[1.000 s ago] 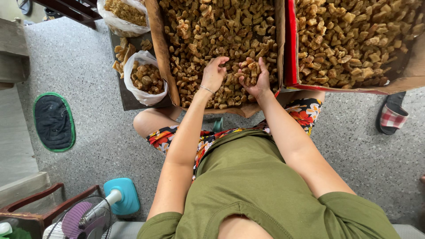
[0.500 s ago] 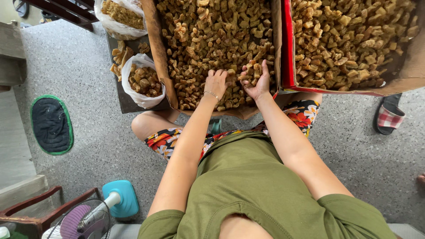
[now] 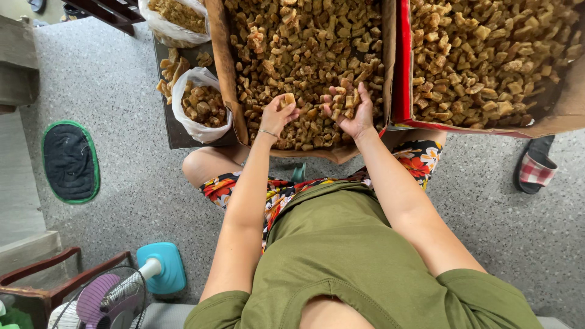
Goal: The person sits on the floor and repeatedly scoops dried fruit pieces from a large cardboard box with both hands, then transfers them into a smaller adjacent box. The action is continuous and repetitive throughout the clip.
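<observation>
Both hands reach into the cardboard box: left hand pinching one brown chunk, right hand cupping several.

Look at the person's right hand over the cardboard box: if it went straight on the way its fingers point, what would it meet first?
Probably the heap of brown chunks filling the cardboard box; the right hand points up-frame across it, though its height above them is unclear.

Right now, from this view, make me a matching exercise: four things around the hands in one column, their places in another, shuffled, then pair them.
1. Left hand
2. Sandal
3. Fan
4. Plastic bag

a. On the floor, far right
b. Bottom left corner
c. Left of the middle box
d. Holding one brown piece over the box

Pairs: 1-d, 2-a, 3-b, 4-c
</observation>
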